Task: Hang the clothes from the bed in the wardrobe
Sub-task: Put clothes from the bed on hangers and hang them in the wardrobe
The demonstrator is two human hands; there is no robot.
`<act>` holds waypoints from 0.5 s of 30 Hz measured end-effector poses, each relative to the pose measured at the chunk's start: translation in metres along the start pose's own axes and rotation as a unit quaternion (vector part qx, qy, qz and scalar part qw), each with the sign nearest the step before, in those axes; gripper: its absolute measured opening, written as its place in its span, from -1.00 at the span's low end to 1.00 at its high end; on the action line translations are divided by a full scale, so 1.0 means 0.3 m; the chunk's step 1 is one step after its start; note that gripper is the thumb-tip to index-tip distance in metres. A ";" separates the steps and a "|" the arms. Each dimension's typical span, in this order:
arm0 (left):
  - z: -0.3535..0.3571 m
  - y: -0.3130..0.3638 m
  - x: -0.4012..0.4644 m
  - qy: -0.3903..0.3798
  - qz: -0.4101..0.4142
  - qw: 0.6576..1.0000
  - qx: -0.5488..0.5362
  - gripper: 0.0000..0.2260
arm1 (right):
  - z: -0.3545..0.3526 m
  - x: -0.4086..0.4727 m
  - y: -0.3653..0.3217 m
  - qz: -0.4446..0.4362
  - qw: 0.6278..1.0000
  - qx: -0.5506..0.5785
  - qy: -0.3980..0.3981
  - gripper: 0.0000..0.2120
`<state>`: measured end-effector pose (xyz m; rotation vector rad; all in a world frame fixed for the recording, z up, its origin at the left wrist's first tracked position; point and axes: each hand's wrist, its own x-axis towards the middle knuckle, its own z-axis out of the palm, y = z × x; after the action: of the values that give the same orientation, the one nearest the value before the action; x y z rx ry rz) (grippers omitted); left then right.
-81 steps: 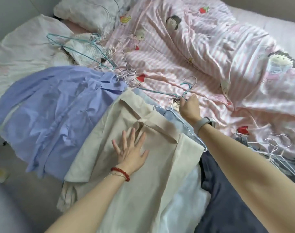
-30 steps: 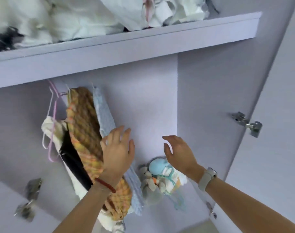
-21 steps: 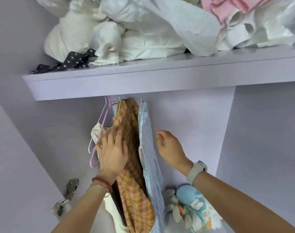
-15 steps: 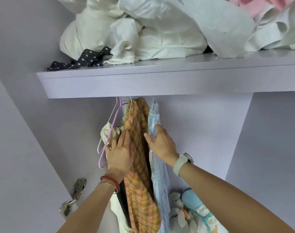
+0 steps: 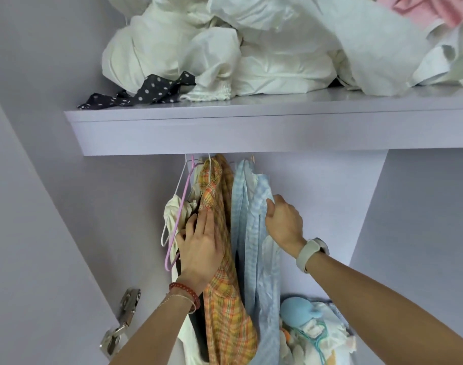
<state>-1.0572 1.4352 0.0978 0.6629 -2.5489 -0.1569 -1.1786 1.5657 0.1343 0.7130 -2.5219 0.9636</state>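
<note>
Inside the lilac wardrobe, several garments hang under the shelf (image 5: pixel 251 133). An orange plaid shirt (image 5: pixel 225 299) hangs in the middle, with a light blue striped shirt (image 5: pixel 256 246) to its right. A cream garment (image 5: pixel 172 212) and an empty pink hanger (image 5: pixel 176 225) hang at the left. My left hand (image 5: pixel 198 246) lies flat with straight fingers against the plaid shirt's left side. My right hand (image 5: pixel 284 222) holds the right edge of the blue shirt, its fingertips hidden behind the cloth. The bed is out of view.
A heap of white bedding (image 5: pixel 251 43), a black dotted cloth (image 5: pixel 146 92) and pink fabric (image 5: pixel 430 9) sit on the shelf. A soft blue toy on folded items (image 5: pixel 304 320) lies at the lower right. A door hinge (image 5: pixel 125 314) sits at the lower left.
I turned from the bed to the wardrobe. My right hand has moved right with the blue shirt's edge, widening the gap beside the plaid shirt. My left hand stays on the plaid shirt.
</note>
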 end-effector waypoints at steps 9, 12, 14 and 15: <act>-0.021 0.125 -0.038 0.119 0.129 0.977 -0.120 -0.64 | -0.122 -0.187 0.200 -0.019 0.999 0.030 0.011 -0.75; 0.022 0.196 -0.046 0.061 0.155 0.973 -0.160 -0.61 | -0.199 -0.312 0.309 -0.052 0.998 -0.039 0.006 -0.74; 0.055 0.262 -0.052 0.023 0.187 0.968 -0.165 -0.57 | -0.270 -0.394 0.373 -0.090 0.992 -0.087 0.033 -0.60; 0.072 0.298 -0.058 0.008 0.210 0.965 -0.156 -0.54 | -0.308 -0.434 0.401 -0.108 0.987 -0.107 0.042 -0.51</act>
<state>-1.0929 1.5216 0.0918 0.0005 -2.5053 -0.3923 -1.1280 1.7497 0.0751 0.8380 -2.3682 0.6250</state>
